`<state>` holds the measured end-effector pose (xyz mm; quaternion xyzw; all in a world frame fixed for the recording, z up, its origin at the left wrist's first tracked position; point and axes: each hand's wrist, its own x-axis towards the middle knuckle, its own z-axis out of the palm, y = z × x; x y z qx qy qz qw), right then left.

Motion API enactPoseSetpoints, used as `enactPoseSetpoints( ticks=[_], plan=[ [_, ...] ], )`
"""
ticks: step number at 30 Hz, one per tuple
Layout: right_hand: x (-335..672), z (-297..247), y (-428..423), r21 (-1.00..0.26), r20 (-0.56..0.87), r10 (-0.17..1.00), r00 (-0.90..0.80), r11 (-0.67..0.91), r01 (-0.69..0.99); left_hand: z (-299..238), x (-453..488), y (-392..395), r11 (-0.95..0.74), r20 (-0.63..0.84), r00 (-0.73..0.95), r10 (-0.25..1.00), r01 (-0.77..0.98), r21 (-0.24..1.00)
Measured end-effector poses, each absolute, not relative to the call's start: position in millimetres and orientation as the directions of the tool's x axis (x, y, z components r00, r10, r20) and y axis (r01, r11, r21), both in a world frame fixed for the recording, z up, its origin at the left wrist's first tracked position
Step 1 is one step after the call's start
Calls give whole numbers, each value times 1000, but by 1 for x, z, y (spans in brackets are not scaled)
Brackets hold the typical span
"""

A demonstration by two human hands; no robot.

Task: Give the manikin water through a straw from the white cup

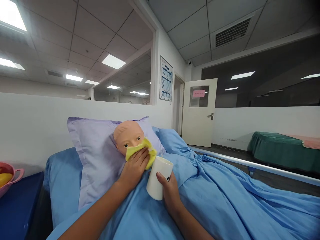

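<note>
The left hand [135,168] lies flat, fingers together, pressing a yellow cloth [150,150] over the mouth of a manikin head [127,133]; the cloth covers the lower face and folds out past the fingertips; the head rests on a lilac pillow [97,156] at the top of the bed; the right hand [171,195] is wrapped round a white cup [157,180], held upright just beside the cloth and above the blue sheet [225,200]; a bed rail [250,163] runs along the far side; at the left edge a pink basin [15,176] stands on a blue desk [17,203]; a white door [198,113] is shut behind
</note>
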<state>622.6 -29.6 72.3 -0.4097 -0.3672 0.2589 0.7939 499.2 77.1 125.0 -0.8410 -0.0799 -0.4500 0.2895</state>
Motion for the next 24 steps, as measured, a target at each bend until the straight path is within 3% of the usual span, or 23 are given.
enactPoseSetpoints(
  ticks=[2, 5, 11, 18, 21, 24],
  plan=[
    [624, 73, -29, -843, 356, 721, 594, 523, -129, 123, 503, 78, -766, 792, 598, -123, 450, -459],
    [624, 74, -30, -838, 353, 733, 581, 524, -151, 110, 500, 76, -773, 823, 561, -91, 481, -414],
    [621, 78, -33, -828, 343, 743, 576, 528, -188, 76, 472, 73, -858, 834, 542, -100, 378, -349],
    [619, 80, -33, -821, 361, 752, 551, 537, -196, 129, 473, 59, -902, 843, 509, -171, 263, -342],
    [619, 82, -35, -838, 346, 752, 561, 517, -176, 142, 491, 68, -858, 830, 530, -175, 331, -392],
    [621, 81, -34, -849, 318, 758, 569, 495, -184, 134, 501, 77, -790, 814, 573, -97, 453, -413]
  ],
)
